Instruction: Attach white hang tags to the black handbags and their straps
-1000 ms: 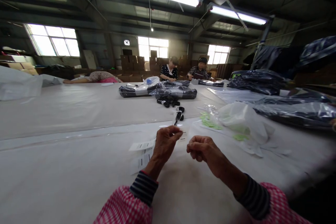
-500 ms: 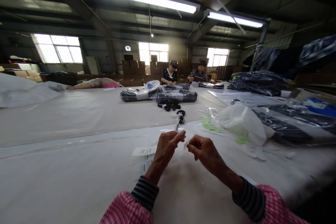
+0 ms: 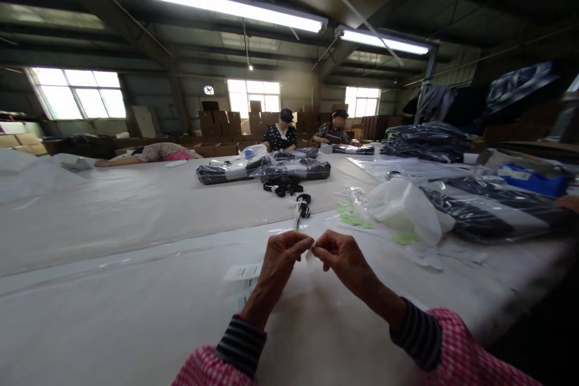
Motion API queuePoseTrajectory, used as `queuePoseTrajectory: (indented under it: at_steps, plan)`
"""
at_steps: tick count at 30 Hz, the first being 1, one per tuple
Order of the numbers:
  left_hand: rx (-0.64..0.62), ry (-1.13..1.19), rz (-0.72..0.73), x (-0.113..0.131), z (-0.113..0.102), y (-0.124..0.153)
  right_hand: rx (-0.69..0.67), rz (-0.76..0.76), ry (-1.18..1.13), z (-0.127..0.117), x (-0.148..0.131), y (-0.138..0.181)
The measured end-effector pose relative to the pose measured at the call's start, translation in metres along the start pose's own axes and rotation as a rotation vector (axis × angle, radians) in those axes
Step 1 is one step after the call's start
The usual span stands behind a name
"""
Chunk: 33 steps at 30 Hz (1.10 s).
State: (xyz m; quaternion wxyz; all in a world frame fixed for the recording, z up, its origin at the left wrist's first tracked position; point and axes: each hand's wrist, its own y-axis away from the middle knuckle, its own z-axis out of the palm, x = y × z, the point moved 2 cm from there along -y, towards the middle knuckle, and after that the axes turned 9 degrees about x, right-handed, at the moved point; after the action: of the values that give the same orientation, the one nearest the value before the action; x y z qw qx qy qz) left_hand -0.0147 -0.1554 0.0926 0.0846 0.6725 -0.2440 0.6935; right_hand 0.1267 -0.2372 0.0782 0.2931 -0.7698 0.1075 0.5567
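Observation:
My left hand (image 3: 281, 260) and my right hand (image 3: 347, 260) meet at the fingertips above the white table, both pinched. Between them is a small whitish piece (image 3: 309, 256), like a bit of paper or film; its kind is too small to make out. Under and beside my left wrist lie white printed labels (image 3: 242, 272), partly hidden by the arm. Just beyond my hands is a coiled black cord (image 3: 304, 205) with white strips at its near end. Farther back sits another bunch of black cords (image 3: 282, 186).
Dark goods in clear bags (image 3: 296, 170) lie at mid-table, more bagged goods (image 3: 488, 208) at right. A white plastic bag (image 3: 402, 205) and green slips (image 3: 355, 215) are nearer. Two co-workers (image 3: 280, 136) are across the table; someone's arm (image 3: 120, 160) stretches along its left far edge.
My hands have come together: the left fingers, spread before, now pinch at the small whitish piece in my right fingers. The view has turned slightly right.

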Motion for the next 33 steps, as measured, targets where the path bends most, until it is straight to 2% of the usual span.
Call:
queuePoseTrajectory:
  at_steps: [4, 8, 10, 16, 21, 26, 33]
  plan:
    - [-0.003, -0.134, 0.096, 0.002, 0.002, 0.002, 0.089, -0.136, 0.104, -0.015, -0.017, -0.008]
    - [-0.055, -0.159, 0.172, 0.000, 0.004, 0.003, -0.028, -0.158, 0.054, -0.009, -0.029, -0.020]
    - [-0.051, -0.125, 0.150, 0.000, 0.004, 0.002, -0.054, -0.158, 0.025, -0.003, -0.033, -0.027]
    - [0.066, 0.126, -0.043, 0.000, -0.001, -0.001, 0.008, -0.039, -0.083, 0.004, -0.042, -0.044]
    - [0.098, 0.193, -0.096, 0.007, -0.003, 0.000, 0.006, 0.061, -0.169, 0.011, -0.046, -0.049]
    - [0.053, 0.150, -0.105, 0.014, -0.005, 0.001, 0.045, 0.114, -0.310, 0.026, -0.044, -0.053]
    - [0.013, 0.088, -0.161, 0.002, -0.014, -0.009, 0.092, 0.160, -0.584, 0.043, -0.031, -0.059]
